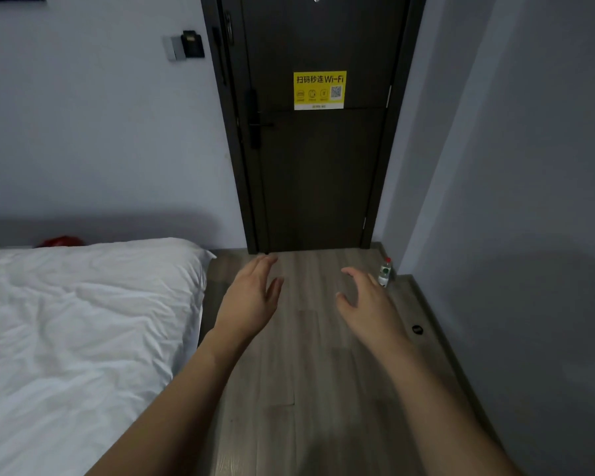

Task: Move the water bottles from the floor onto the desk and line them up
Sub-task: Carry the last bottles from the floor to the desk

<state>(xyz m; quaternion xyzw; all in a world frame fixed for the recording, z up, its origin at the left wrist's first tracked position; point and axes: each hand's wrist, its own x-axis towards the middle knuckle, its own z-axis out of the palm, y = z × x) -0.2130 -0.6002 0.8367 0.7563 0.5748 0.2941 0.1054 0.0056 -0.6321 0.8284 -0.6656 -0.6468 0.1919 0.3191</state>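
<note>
Both arms are reaching forward over the wood floor (306, 355), nothing held. Left hand (251, 290) is hanging with fingers straight and relaxed, empty. Right hand (364, 297) is hovering with fingers spread and loosely curved, empty, thumb apart from the rest.

Only 1 water bottle (384, 272) is showing: standing upright on the floor in the far right corner, red cap, green label, just beside the wall (512, 201) and near the dark door (323, 166). The right hand is nearer to it in view but not touching. The surface is not in view.

Judgement: step in hand is walking up and grabbing the bottle. Best taken with the right hand, wrapping the body below the cap and lifting straight up.

Room: the floor strip is running narrow between the bed (83, 321) on the left and the wall on the right. A small dark object (417, 329) is lying by the skirting; worth stepping around.
</note>
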